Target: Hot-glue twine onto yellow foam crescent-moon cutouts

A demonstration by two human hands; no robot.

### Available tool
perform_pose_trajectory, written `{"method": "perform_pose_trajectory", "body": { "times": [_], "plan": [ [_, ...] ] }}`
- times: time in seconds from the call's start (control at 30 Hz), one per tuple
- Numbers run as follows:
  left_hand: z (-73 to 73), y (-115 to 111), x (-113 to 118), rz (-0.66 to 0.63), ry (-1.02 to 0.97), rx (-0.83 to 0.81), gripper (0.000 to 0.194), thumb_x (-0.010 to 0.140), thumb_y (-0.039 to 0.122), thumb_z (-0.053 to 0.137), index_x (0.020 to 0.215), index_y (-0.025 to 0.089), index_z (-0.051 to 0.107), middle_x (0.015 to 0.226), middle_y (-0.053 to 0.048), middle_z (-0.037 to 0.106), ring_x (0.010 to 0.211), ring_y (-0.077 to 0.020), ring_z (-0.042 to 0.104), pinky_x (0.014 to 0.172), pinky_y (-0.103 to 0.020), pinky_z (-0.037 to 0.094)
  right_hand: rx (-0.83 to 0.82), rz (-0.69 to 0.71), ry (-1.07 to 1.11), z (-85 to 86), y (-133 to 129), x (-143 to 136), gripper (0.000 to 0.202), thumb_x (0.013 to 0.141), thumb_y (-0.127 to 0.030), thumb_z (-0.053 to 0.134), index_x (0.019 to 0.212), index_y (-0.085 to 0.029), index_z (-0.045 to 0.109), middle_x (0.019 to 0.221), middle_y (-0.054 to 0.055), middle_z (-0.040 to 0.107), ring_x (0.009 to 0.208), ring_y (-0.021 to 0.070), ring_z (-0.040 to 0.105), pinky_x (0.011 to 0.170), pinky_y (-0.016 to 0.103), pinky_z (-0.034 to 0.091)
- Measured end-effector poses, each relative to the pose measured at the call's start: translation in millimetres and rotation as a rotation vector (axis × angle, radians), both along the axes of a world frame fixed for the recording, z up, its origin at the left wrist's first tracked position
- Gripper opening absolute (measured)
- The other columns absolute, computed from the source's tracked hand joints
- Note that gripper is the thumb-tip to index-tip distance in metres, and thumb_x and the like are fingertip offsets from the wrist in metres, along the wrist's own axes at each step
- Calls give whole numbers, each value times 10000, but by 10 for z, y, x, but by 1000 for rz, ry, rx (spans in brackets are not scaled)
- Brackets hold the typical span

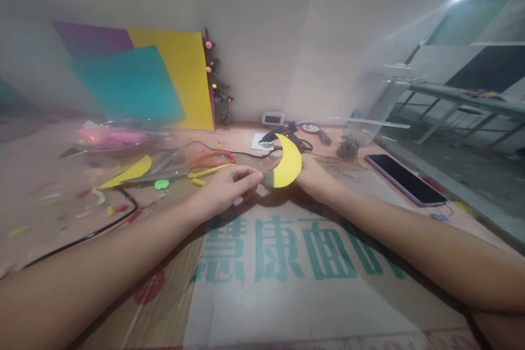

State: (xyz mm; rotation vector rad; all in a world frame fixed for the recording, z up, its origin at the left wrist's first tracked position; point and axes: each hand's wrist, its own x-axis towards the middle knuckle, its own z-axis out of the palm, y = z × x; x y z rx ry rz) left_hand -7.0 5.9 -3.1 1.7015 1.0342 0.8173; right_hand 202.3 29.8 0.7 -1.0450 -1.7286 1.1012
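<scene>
A yellow crescent moon cutout (289, 164) is held upright over the cardboard, its horns facing left. My right hand (308, 178) is behind its right side, with the fingers mostly hidden by the cutout. Close to the crescent's lower left, my left hand (238, 185) has thumb and fingers pinched together near a small grey piece (268, 179). Whether the left fingers grip that piece is too blurred to tell. Behind the crescent lies a dark glue gun (287, 134) on the table.
Orange-handled scissors (213, 158) and a yellow offcut (129, 172) lie left, among small scraps. A phone (404, 179) is on the right. Coloured sheets (164, 76) lean on the back wall. A white timer (273, 118) stands behind; a black cord (102, 229) crosses the left side.
</scene>
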Motion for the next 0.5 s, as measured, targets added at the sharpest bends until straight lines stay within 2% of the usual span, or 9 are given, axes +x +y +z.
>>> {"method": "perform_pose_trajectory", "body": {
  "times": [0.07,0.13,0.2,0.3,0.4,0.5],
  "plan": [
    [2,19,9,53,-14,59,361,873,459,525,676,157,541,581,36,497,505,-69,418,448,-184,295,-54,-8,-23,0,-15,-8,109,699,-187,628,801,-155,648,588,-1,629,497,120,533,491,248,419],
    [0,37,15,120,-39,94,369,882,444,511,652,156,523,572,35,481,527,-79,417,481,-198,298,-71,-33,37,-4,-20,-4,170,732,-206,605,898,-174,616,553,-34,586,485,115,525,488,239,414],
    [-7,50,18,161,-67,99,369,884,440,505,647,157,516,569,36,466,542,-88,421,507,-211,308,-63,-50,162,-1,-23,8,198,773,-230,569,968,-200,574,608,-43,587,510,111,539,507,239,433],
    [-31,60,16,166,-95,98,358,873,451,519,669,158,526,597,35,476,566,-95,444,544,-221,337,-18,-26,262,22,-41,21,121,844,-304,521,870,-192,559,713,-22,591,552,99,537,521,238,443],
    [-64,63,11,153,-67,98,349,866,472,523,719,158,566,617,31,499,581,-102,465,562,-228,355,55,-32,111,40,-73,17,262,884,-390,518,729,-179,529,627,-30,543,503,84,479,475,221,401],
    [-90,63,16,137,-29,71,303,856,458,541,845,165,621,634,30,526,578,-106,482,556,-229,364,94,-68,-6,25,-97,8,302,894,-415,519,700,-184,511,571,-45,514,465,79,439,435,211,366]
  ]
}}
